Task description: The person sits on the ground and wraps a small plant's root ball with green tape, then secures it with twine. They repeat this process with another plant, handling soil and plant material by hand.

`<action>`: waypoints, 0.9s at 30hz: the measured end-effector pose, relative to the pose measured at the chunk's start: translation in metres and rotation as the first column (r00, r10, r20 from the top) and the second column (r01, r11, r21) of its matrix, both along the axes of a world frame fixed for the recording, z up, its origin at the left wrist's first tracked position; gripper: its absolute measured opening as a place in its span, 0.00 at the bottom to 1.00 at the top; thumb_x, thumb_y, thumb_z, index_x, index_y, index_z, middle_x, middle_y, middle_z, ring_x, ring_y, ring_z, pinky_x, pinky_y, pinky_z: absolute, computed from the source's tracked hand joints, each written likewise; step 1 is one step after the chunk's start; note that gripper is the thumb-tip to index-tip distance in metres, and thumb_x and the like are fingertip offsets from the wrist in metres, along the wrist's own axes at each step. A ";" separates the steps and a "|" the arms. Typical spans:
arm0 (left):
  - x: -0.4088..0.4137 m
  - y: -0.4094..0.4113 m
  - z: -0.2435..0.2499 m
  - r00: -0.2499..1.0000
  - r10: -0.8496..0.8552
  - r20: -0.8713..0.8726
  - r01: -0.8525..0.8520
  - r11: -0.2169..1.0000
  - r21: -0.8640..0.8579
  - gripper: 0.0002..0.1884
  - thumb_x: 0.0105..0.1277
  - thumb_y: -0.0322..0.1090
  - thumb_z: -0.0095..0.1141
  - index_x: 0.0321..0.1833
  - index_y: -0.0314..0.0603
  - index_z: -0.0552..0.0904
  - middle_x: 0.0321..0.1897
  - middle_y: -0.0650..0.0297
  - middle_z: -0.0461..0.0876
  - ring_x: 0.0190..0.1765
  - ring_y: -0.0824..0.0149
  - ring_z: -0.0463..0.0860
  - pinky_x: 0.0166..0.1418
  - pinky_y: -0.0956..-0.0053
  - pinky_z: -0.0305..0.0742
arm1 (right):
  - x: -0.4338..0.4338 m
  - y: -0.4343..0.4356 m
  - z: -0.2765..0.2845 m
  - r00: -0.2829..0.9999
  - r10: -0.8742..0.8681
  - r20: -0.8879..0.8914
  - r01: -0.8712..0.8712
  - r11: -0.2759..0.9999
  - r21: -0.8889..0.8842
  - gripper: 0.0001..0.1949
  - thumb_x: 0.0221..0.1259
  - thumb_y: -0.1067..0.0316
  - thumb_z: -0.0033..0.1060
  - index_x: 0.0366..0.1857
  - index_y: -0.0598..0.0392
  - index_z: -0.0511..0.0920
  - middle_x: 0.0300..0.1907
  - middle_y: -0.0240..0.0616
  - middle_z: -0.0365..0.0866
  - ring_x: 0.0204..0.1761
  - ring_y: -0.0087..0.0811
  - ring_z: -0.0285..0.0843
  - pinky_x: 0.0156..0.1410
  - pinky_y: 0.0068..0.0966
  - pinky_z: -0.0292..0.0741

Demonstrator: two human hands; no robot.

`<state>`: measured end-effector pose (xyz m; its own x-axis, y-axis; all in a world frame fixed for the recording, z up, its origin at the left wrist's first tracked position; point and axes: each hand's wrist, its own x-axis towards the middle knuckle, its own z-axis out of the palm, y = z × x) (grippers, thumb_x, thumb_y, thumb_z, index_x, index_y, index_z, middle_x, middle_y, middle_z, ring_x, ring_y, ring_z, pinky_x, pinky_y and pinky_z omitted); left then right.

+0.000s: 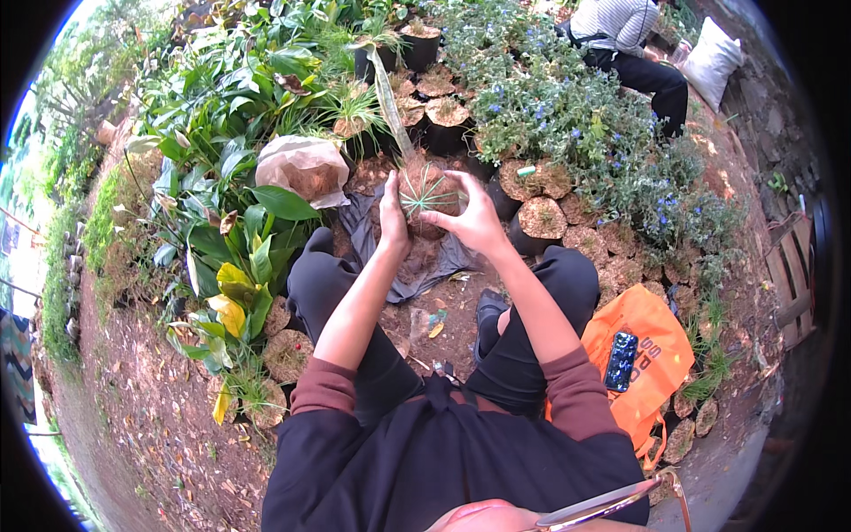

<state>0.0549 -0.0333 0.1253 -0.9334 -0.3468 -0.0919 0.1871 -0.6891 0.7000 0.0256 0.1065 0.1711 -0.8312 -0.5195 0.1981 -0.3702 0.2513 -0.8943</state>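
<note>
Between my palms is a round brown ball of coir-like fibre [422, 189], bound with green string that crosses in a star on the side facing me. My left hand [393, 216] lies flat along its left side. With thumb and fingers spread around it, my right hand [475, 216] grips the right side. A long, pale green strap-shaped leaf [391, 100] rises from the far side of the ball. Below the ball, a dark plastic sheet [399, 289] with loose brown fibre [422, 259] on it lies on the soil between my knees.
A white sack [302, 149] of brown fibre stands left, among broad-leaved plants [219, 153]. Potted plants [542, 218] and blue-flowered bushes [572, 120] crowd the right, with a small green object [526, 171] on one pot. A phone [621, 361] lies on an orange bag [655, 326]. Another person [615, 33] sits beyond.
</note>
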 end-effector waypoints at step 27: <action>0.007 -0.021 0.013 0.976 -0.071 0.206 0.151 0.904 -0.401 0.34 0.68 0.62 0.32 0.62 0.37 0.68 0.53 0.60 0.72 0.54 0.67 0.71 0.58 0.71 0.62 | -0.009 0.000 0.000 0.683 0.235 0.692 0.277 0.793 -0.543 0.27 0.53 0.67 0.66 0.56 0.60 0.64 0.45 0.40 0.80 0.50 0.30 0.77 0.57 0.29 0.71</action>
<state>0.0619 -0.0545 0.1387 -0.9488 -0.2856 -0.1352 -0.0315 -0.3403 0.9398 0.0167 0.1068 0.1711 -0.8453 -0.4960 -0.1986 0.4214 -0.3904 -0.8186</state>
